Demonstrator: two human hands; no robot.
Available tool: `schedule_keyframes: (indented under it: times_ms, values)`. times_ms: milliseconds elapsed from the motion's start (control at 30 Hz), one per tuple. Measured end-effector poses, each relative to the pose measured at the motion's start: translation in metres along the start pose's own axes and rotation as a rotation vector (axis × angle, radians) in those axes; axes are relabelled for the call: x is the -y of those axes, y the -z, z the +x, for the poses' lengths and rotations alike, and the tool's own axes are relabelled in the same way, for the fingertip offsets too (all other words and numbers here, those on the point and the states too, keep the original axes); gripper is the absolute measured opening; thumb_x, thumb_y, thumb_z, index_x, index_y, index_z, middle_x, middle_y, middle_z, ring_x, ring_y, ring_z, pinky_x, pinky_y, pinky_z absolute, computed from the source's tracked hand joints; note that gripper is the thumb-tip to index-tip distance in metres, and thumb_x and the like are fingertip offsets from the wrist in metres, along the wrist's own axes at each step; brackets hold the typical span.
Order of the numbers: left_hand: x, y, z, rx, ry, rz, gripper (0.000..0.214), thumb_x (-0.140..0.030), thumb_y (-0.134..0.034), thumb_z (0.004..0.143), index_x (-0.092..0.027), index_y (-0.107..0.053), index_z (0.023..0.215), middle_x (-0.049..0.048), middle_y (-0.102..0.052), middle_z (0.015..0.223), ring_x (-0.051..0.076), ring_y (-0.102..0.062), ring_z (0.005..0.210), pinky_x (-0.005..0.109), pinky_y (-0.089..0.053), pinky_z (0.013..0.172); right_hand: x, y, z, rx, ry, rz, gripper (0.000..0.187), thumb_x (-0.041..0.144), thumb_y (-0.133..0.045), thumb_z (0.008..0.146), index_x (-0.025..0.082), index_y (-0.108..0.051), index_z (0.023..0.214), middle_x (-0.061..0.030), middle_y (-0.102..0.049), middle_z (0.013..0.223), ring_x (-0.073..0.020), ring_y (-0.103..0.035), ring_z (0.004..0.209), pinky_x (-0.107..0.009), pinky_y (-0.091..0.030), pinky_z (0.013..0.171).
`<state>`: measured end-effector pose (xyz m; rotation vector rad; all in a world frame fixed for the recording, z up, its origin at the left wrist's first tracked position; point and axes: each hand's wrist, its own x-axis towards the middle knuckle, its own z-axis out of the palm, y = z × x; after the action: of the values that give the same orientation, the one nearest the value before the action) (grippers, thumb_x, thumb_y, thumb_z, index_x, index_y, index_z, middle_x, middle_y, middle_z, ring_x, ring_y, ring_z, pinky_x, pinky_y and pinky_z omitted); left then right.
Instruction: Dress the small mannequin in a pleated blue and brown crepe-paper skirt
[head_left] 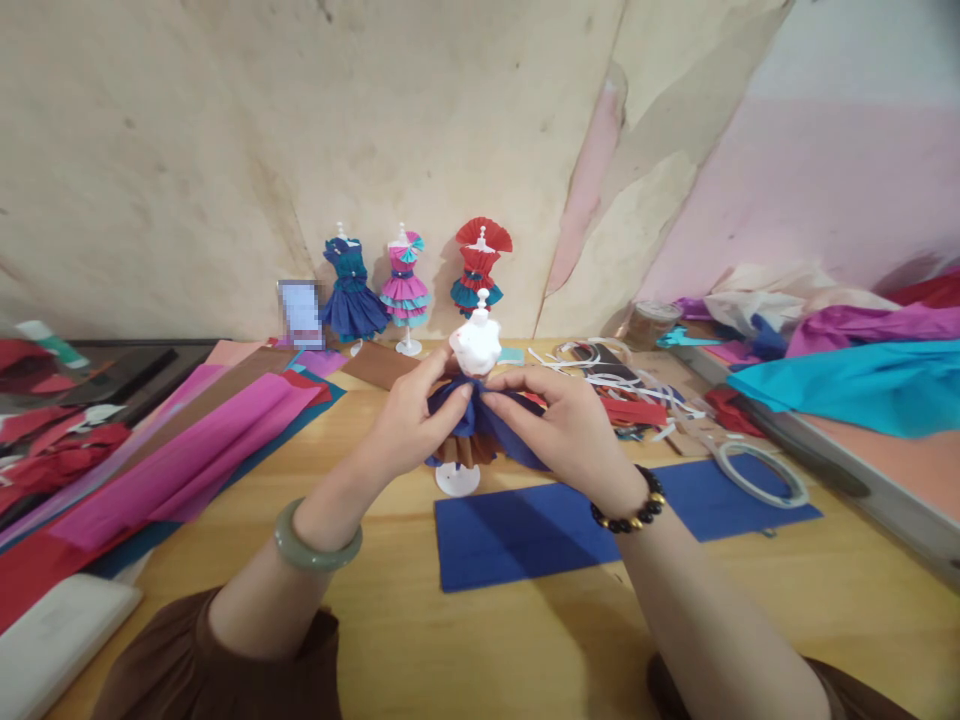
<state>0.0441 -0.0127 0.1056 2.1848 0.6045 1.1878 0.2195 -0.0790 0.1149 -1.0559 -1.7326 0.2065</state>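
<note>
A small white mannequin stands upright on a round white base in front of me. Blue crepe paper is gathered around its waist, and a brown ruffle shows below it. My left hand pinches the blue paper at the waist from the left, thumb in front. From the right, my right hand pinches the same paper close to the left thumb. The fingers behind the mannequin are partly hidden. Under my right forearm lies a flat strip of blue paper.
Along the wall stand mannequins in a blue dress, a pink tiered dress and a red dress, beside a phone. Coloured paper sheets lie left. A tape roll, scraps and turquoise paper are right.
</note>
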Motion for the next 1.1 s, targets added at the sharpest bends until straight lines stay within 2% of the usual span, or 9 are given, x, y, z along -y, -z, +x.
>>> schedule_keyframes:
  times_ms: [133,433,733,1000,1100]
  values:
    - [-0.0007,0.0002,-0.0001,0.001,0.004,-0.009,0.05,-0.03,-0.054,0.094,-0.011,-0.047,0.14,0.0148,-0.064,0.134,0.025,-0.064,0.117,0.036,-0.049,0.101,0.0006,-0.0001,0.0002,0.022,-0.04,-0.002,0.008,0.016,-0.069,0.085,0.019,-0.073,0.091,-0.0023,-0.078,0.091,-0.0176,-0.072,0.084,-0.03,-0.055,0.081]
    - [0.0,-0.0001,-0.0001,0.004,-0.017,0.036,0.047,-0.029,-0.053,0.093,-0.011,-0.05,0.137,0.0127,-0.068,0.126,0.024,-0.066,0.112,0.033,-0.052,0.095,0.0009,0.0014,0.0015,0.059,0.046,-0.042,0.011,0.015,-0.063,0.088,0.02,-0.072,0.091,-0.0034,-0.077,0.09,-0.0182,-0.071,0.085,-0.032,-0.054,0.081]
    - [-0.0007,-0.0011,-0.0015,0.002,-0.002,0.005,0.05,-0.029,-0.054,0.093,-0.017,-0.049,0.141,0.012,-0.065,0.132,0.025,-0.064,0.116,0.038,-0.049,0.103,0.0005,-0.0002,0.0011,0.027,-0.065,0.009,0.007,0.019,-0.064,0.088,0.02,-0.072,0.088,-0.0024,-0.078,0.091,-0.019,-0.071,0.086,-0.032,-0.055,0.081]
    - [0.0,-0.0021,-0.0021,0.013,0.006,0.001,0.049,-0.029,-0.054,0.093,-0.016,-0.05,0.14,0.0119,-0.066,0.129,0.025,-0.064,0.115,0.039,-0.049,0.103,0.0004,-0.0004,0.001,0.014,-0.144,0.088,0.003,0.019,-0.067,0.086,0.019,-0.069,0.088,-0.0026,-0.077,0.089,-0.0175,-0.071,0.083,-0.031,-0.055,0.08]
    - [0.0008,-0.0024,-0.0021,0.024,0.0,0.0,0.049,-0.028,-0.054,0.093,-0.017,-0.049,0.141,0.0119,-0.064,0.134,0.026,-0.063,0.118,0.039,-0.048,0.104,0.0002,-0.0006,0.0013,-0.006,-0.165,0.137,0.004,0.021,-0.069,0.084,0.018,-0.067,0.087,-0.0024,-0.077,0.087,-0.017,-0.072,0.081,-0.03,-0.056,0.078]
